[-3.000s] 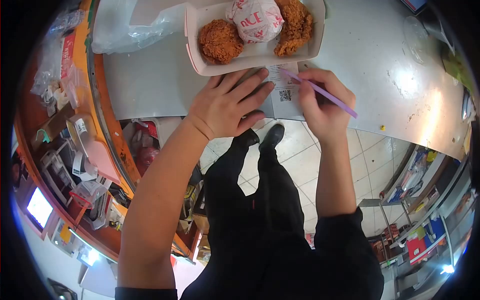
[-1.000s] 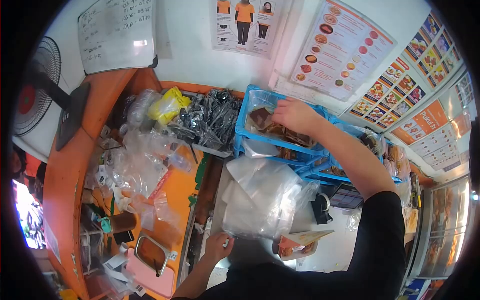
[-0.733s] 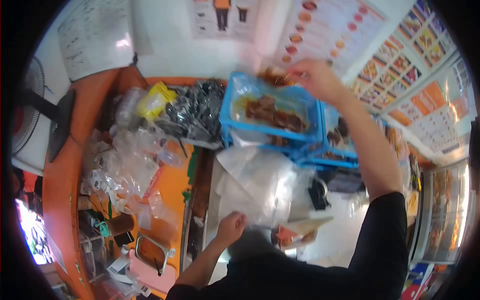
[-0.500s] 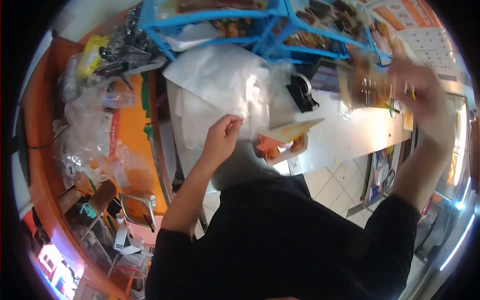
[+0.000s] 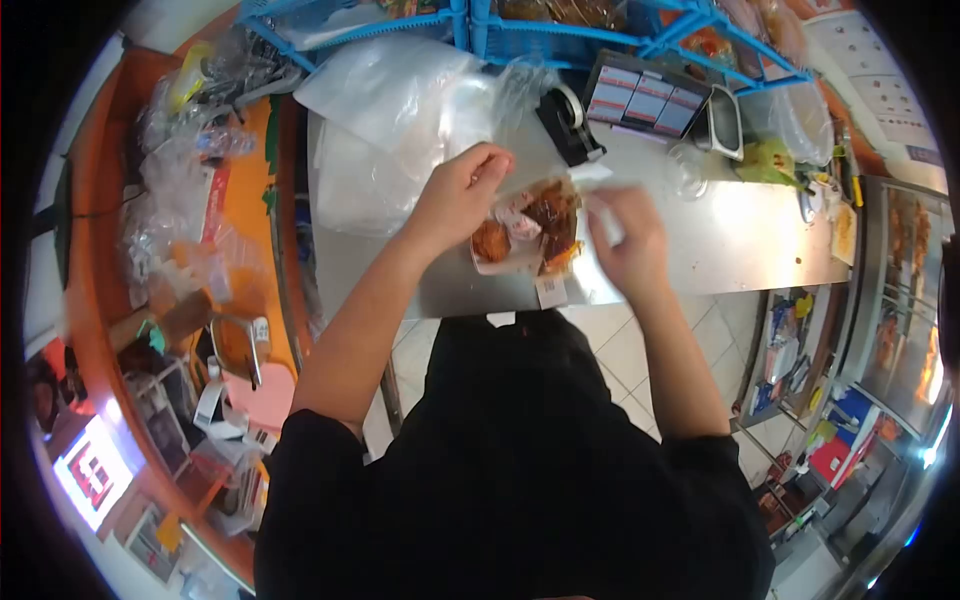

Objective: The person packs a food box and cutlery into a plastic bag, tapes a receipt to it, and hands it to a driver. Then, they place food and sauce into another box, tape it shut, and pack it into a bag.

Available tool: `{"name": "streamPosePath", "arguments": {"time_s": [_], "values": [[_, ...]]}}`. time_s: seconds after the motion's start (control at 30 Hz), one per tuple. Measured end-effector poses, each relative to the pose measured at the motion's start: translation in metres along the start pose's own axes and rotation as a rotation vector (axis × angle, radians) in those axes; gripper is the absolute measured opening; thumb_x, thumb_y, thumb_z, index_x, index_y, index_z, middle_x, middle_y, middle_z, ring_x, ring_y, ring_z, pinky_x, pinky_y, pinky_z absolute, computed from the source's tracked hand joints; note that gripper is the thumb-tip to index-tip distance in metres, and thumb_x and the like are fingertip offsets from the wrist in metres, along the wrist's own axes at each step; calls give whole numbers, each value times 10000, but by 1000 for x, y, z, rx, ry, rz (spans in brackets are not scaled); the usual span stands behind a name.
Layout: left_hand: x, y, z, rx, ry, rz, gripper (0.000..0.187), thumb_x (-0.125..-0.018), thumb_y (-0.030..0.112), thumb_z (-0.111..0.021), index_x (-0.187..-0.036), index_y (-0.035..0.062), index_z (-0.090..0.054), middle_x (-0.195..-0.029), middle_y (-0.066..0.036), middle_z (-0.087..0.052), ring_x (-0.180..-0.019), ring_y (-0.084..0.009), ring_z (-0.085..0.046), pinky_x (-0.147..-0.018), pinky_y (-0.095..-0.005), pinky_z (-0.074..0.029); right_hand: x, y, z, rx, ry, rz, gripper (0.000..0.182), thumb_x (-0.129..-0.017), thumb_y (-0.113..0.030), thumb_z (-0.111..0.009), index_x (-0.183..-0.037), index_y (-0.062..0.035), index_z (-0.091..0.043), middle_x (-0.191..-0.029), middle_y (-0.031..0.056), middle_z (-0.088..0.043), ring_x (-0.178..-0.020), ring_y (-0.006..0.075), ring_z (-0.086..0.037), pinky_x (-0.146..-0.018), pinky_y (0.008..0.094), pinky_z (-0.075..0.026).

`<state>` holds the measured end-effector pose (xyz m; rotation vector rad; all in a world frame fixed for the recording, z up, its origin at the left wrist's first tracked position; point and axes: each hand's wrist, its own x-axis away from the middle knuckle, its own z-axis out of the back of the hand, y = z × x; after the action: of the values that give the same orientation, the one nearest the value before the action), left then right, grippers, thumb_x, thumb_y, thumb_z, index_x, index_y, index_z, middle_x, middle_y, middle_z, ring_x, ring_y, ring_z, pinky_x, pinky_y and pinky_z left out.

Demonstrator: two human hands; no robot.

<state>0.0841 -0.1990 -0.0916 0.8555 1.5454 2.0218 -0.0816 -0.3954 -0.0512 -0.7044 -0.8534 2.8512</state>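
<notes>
An open paper food box (image 5: 494,267) stands on the steel counter in front of me. Inside it are a browned fried piece (image 5: 490,241), dark glazed pieces (image 5: 553,212) and a small pink-and-white packet or wrapper (image 5: 518,224). My left hand (image 5: 462,195) hovers at the box's upper left, its fingers curled together with nothing visible in them. Just right of the box is my right hand (image 5: 632,238), slightly blurred, thumb and fingers apart around no visible object. A small printed label (image 5: 550,291) shows at the box's near edge.
Clear plastic bags (image 5: 365,150) lie at the left of the steel counter (image 5: 740,240). Behind the box stand a black tape dispenser (image 5: 568,125), a tablet screen (image 5: 645,97) and a metal tray (image 5: 720,125). Blue baskets (image 5: 560,38) line the back.
My right hand has come down from the far right to beside the box. The box's raised flap no longer covers the food. My left hand has moved up slightly, nearer the box.
</notes>
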Motion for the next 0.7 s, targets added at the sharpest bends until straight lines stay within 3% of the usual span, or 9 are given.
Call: {"name": "streamPosePath", "arguments": {"time_s": [0.07, 0.17, 0.27, 0.3, 0.33, 0.37, 0.4, 0.53, 0.7], "values": [[0, 3, -9, -78, -18, -43, 324, -1071, 280, -556, -1208, 6, -660, -1126, -160, -740, -1065, -244, -705, -913, -369, -540, -24, 18, 6, -1, 161, -48, 160, -887, -22, -683, -1040, -49, -718, -1086, 135, -699, -1019, 325, -632, -875, 423, -516], [14, 33, -21, -353, 6, -44, 346, -1048, 300, -591, -1229, 13, -659, -1157, -167, -730, -1060, -282, -699, -919, -372, -534, -23, 50, 18, -51, 211, -58, 140, -913, -28, -667, -1046, -44, -708, -1023, 135, -708, -947, 314, -658, -829, 413, -528], [30, 38, -33, -544, 92, -25, 351, -1014, 291, -635, -1236, 20, -663, -1191, -179, -713, -1061, -331, -686, -933, -389, -527, 38, 53, 21, -275, 19, -553, 120, -957, -94, -649, -1042, -21, -692, -894, 141, -709, -788, 266, -697, -713, 384, -542], [33, 37, -37, -554, 98, -23, 351, -1014, 291, -635, -1236, 20, -663, -1191, -179, -713, -1061, -331, -686, -933, -389, -527, 71, 68, 6, -289, -88, -571, 229, -956, -50, -635, -1183, -42, -663, -824, 96, -683, -760, 187, -657, -727, 353, -533], [37, 35, -40, -609, 115, -25, 345, -1008, 257, -644, -1244, 6, -658, -1208, -178, -710, -1104, -334, -679, -962, -383, -517, 110, 85, -18, -362, -219, -588, 333, -927, -98, -675, -1254, -43, -638, -898, 106, -684, -795, 204, -655, -772, 354, -544], [39, 33, -43, -661, 132, -29, 341, -1002, 224, -653, -1252, -8, -653, -1225, -177, -708, -1148, -336, -673, -992, -378, -508, 146, 95, -41, -393, -332, -600, 470, -893, -164, -720, -1335, -59, -600, -1147, 185, -677, -977, 334, -682, -858, 433, -551], [41, 28, -45, -671, 135, -22, 341, -1002, 224, -653, -1252, -8, -653, -1225, -177, -708, -1148, -336, -673, -992, -378, -508, 168, 98, -57, -398, -355, -613, 540, -857, -185, -764, -1361, -76, -603, -1275, 172, -619, -1107, 364, -632, -944, 433, -530], [44, 15, -50, -690, 229, -93, 318, -993, 199, -658, -1231, -11, -661, -1213, -183, -707, -1130, -336, -675, -988, -382, -510, 170, 83, -76, -143, -267, -402, 475, -833, -198, -792, -1280, -93, -669, -1214, 149, -638, -1157, 363, -596, -984, 433, -503], [39, 17, -53, -666, 274, -155, 256, -980, 186, -653, -1154, 0, -683, -1135, -186, -709, -1077, -374, -661, -935, -432, -514, 164, 98, -77, -321, -134, -507, 327, -841, -182, -777, -1140, -66, -709, -1104, 151, -673, -1068, 355, -627, -943, 437, -518]]}}
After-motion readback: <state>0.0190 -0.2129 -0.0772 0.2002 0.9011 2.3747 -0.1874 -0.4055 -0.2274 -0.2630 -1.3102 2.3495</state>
